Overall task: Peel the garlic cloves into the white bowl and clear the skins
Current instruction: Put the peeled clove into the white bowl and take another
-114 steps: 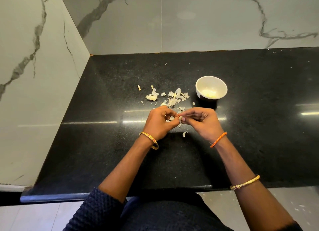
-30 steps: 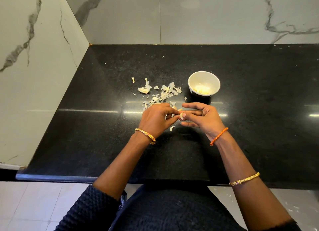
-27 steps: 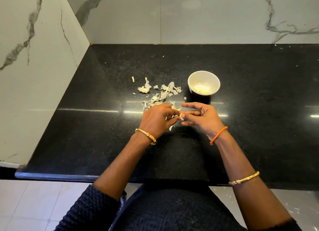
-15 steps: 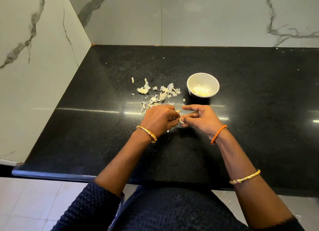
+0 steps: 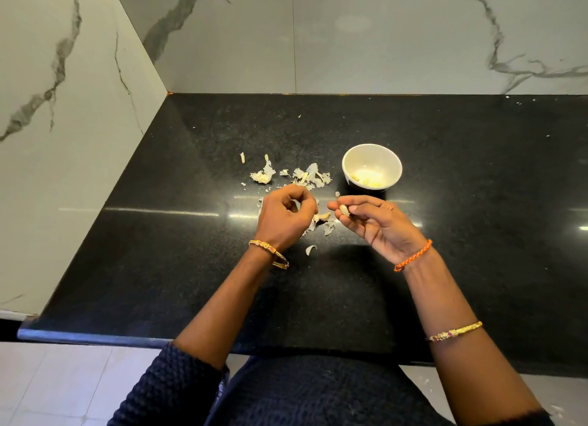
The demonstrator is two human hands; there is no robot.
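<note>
My right hand (image 5: 375, 225) pinches a pale peeled garlic clove (image 5: 344, 210) between thumb and fingertips, just in front of the white bowl (image 5: 371, 154). Peeled cloves lie in the bowl's bottom. My left hand (image 5: 284, 217) is curled a short gap to the left, above loose garlic skins (image 5: 321, 218) on the black counter; I cannot tell whether it holds a piece. A larger heap of skins (image 5: 305, 177) lies behind the left hand, left of the bowl.
The black stone counter (image 5: 461, 234) meets marble walls at the back and on the left (image 5: 63, 139). Its front edge (image 5: 95, 338) runs near my body. A single skin piece (image 5: 311, 250) lies between my wrists.
My hands, joined on the clove before, have come apart. The right hand now holds the bare clove alone, and skin pieces lie under the left hand.
</note>
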